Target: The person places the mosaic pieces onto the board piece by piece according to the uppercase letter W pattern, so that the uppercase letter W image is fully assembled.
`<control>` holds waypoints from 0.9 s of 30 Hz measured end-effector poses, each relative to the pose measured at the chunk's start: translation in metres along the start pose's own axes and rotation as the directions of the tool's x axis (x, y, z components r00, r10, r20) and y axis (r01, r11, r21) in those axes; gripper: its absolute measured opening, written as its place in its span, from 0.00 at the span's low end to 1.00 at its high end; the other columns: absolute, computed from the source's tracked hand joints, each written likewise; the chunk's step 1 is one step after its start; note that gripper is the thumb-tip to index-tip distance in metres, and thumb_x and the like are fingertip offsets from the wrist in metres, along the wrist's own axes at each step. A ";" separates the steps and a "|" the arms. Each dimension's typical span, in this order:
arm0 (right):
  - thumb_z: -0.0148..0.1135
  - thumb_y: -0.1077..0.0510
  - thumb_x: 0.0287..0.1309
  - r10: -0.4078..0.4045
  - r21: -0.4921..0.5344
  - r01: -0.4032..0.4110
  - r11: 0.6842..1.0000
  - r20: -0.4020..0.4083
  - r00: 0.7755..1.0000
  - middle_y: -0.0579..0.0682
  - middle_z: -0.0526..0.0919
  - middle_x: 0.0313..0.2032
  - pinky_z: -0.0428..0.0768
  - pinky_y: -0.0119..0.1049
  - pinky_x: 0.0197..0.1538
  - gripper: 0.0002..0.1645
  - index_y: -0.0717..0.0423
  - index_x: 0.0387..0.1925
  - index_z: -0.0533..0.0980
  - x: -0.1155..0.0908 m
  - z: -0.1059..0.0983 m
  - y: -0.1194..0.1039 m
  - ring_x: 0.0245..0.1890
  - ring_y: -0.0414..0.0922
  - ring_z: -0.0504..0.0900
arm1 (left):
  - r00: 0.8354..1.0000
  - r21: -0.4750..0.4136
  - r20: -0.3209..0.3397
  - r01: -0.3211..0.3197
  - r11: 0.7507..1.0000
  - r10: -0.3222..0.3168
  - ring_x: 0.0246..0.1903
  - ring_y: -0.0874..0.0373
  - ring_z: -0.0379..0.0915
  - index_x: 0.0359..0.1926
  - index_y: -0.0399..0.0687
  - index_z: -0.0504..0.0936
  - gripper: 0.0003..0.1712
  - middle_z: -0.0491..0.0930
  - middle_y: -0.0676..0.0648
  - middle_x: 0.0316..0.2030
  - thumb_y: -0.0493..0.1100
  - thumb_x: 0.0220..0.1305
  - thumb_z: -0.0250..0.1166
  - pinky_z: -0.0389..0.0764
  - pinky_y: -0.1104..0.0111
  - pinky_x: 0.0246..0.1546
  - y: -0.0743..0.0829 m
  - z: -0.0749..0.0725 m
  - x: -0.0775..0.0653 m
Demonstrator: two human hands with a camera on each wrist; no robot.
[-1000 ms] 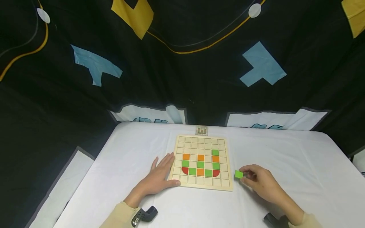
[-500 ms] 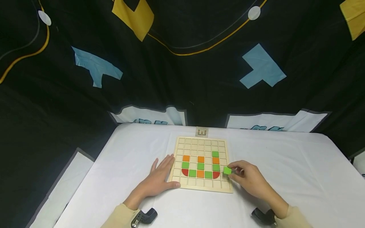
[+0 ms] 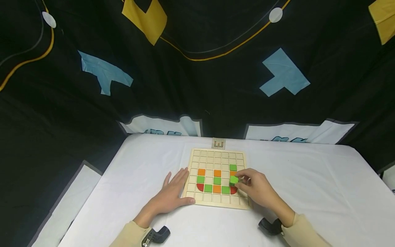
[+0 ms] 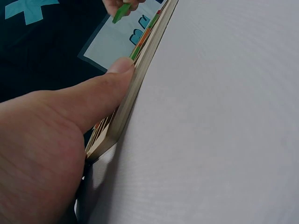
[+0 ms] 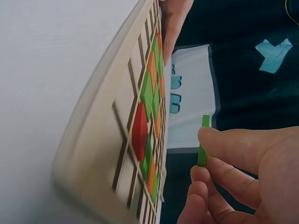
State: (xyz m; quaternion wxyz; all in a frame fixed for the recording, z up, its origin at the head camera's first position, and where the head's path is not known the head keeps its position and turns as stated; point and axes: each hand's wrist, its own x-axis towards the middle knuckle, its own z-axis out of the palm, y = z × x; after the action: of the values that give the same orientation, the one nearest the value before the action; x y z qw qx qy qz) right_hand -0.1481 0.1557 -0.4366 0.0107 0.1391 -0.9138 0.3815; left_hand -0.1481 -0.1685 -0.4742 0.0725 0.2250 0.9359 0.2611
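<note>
A wooden grid board [image 3: 213, 202] lies on the table with green, orange and red tiles set in its squares. My right hand [image 3: 259, 188] pinches a green square tile [image 3: 233, 180] between thumb and fingers, above the board's right side. In the right wrist view that tile [image 5: 203, 140] is seen edge-on, apart from the board. My left hand [image 3: 169, 196] rests at the board's left edge, fingers stretched out. Its thumb [image 4: 103, 88] lies on the near left corner in the left wrist view. Red quarter-round tiles [image 3: 200, 187] sit at both lower ends of the pattern.
A small patterned card [image 3: 218, 143] lies just behind the board. White cloth [image 3: 308, 178] covers the table, and a black curtain [image 3: 197, 96] with coloured shapes hangs at the back. Each wrist carries a dark device, such as the one [image 3: 158, 235] at the left.
My right hand has carried the green tile leftward, from beside the board to above its right-hand columns. The left hand has stayed in place.
</note>
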 end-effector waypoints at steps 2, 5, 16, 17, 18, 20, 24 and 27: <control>0.72 0.64 0.55 0.003 0.010 -0.003 1.000 0.005 1.000 0.46 0.80 0.35 0.76 0.34 0.36 0.15 0.57 0.46 0.84 0.003 0.003 -0.003 0.33 0.41 0.74 | 1.000 0.001 0.000 -0.002 1.000 0.002 0.78 0.47 0.36 0.78 0.35 0.50 0.61 0.46 0.41 0.79 0.69 0.60 0.66 0.29 0.43 0.74 0.000 0.000 0.000; 0.73 0.64 0.55 0.017 0.024 -0.018 1.000 0.010 1.000 0.44 0.80 0.34 0.77 0.34 0.37 0.15 0.56 0.46 0.84 0.009 0.008 -0.008 0.33 0.41 0.74 | 1.000 0.000 0.001 -0.003 1.000 0.003 0.78 0.47 0.36 0.78 0.35 0.50 0.61 0.46 0.41 0.79 0.69 0.60 0.66 0.29 0.44 0.74 0.000 0.000 0.000; 0.73 0.64 0.55 -0.007 0.036 0.007 0.999 0.007 1.000 0.46 0.81 0.37 0.78 0.37 0.39 0.15 0.57 0.46 0.84 0.031 0.024 -0.019 0.34 0.41 0.75 | 1.000 0.007 0.004 -0.004 1.000 0.004 0.78 0.47 0.36 0.78 0.35 0.50 0.62 0.46 0.41 0.79 0.69 0.60 0.65 0.29 0.43 0.74 -0.002 0.001 0.000; 0.73 0.64 0.55 -0.014 0.035 0.014 0.999 0.007 1.000 0.46 0.82 0.38 0.78 0.37 0.39 0.15 0.56 0.46 0.84 0.032 0.026 -0.019 0.34 0.40 0.76 | 1.000 0.008 0.004 -0.004 1.000 0.004 0.78 0.47 0.36 0.78 0.35 0.50 0.62 0.46 0.41 0.79 0.69 0.60 0.65 0.29 0.43 0.74 -0.002 0.001 0.000; 0.72 0.64 0.56 -0.019 0.035 0.019 0.999 0.007 1.000 0.47 0.83 0.39 0.78 0.37 0.40 0.15 0.56 0.46 0.84 0.034 0.027 -0.020 0.34 0.40 0.76 | 1.000 0.009 0.004 -0.005 1.000 0.005 0.78 0.47 0.36 0.78 0.35 0.50 0.61 0.46 0.41 0.79 0.69 0.60 0.65 0.29 0.43 0.74 -0.002 0.002 0.001; 0.72 0.64 0.55 -0.019 0.036 0.019 0.999 0.006 1.000 0.47 0.84 0.41 0.78 0.37 0.40 0.14 0.55 0.46 0.85 0.037 0.029 -0.022 0.34 0.39 0.77 | 1.000 0.012 0.006 -0.005 1.000 0.005 0.78 0.47 0.36 0.78 0.35 0.50 0.62 0.46 0.41 0.79 0.70 0.60 0.65 0.29 0.44 0.74 -0.002 0.002 0.001; 0.74 0.62 0.55 -0.002 0.048 0.001 0.999 0.008 1.000 0.46 0.84 0.40 0.78 0.37 0.39 0.15 0.54 0.46 0.85 0.042 0.033 -0.026 0.34 0.39 0.77 | 1.000 0.012 0.008 -0.005 1.000 0.005 0.78 0.47 0.36 0.78 0.35 0.49 0.61 0.45 0.41 0.79 0.70 0.61 0.64 0.29 0.44 0.74 -0.002 0.002 0.001; 0.74 0.61 0.55 0.011 0.053 -0.011 0.999 0.010 1.000 0.45 0.83 0.38 0.78 0.36 0.39 0.15 0.53 0.46 0.85 0.047 0.037 -0.028 0.33 0.40 0.76 | 1.000 0.010 0.007 -0.006 1.000 0.006 0.78 0.48 0.36 0.78 0.35 0.49 0.61 0.45 0.41 0.79 0.70 0.61 0.64 0.29 0.44 0.74 -0.001 0.001 0.001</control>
State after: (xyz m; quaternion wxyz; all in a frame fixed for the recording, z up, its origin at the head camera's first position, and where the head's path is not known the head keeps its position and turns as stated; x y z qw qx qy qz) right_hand -0.1828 0.0997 -0.4373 0.0006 0.1361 -0.9040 0.4053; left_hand -0.1494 -0.1686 -0.4759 0.0739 0.2292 0.9363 0.2558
